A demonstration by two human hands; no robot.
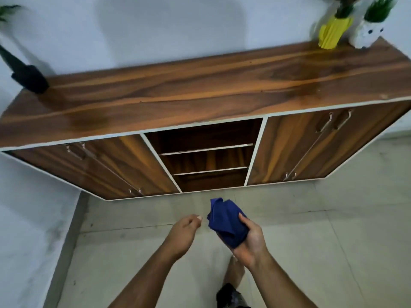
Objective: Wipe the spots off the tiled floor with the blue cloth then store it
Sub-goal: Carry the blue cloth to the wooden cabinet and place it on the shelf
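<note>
The room has a pale wall, a grey tiled floor (311,241), and a long brown wooden cabinet (200,90) standing against the wall. The cabinet has closed doors on both sides and open shelves (205,161) in the middle. On top sit a yellow pot (333,33) and a white pot (364,34) with green plants, and a black thing (29,78) stands at the other end. The blue cloth (226,221) is bunched up in the right hand (249,238), up in the air in front of the shelves. The fingers and thumb are curled around it, so it is held tight. The left hand (184,232) is just beside the cloth but not touching it. Its fingers are loosely curled and it holds nothing. A few small dark marks show on the tiles near the wall, so the floor may not be all clean yet. If the cloth goes away now, those spots could stay. One corner of the cloth sticks up loose, so it might slip out if the hold gets weak. The shelves are low, and a quick toss could miss and drop the cloth back on the floor. Bending down close could also bump the cabinet's top edge.
</note>
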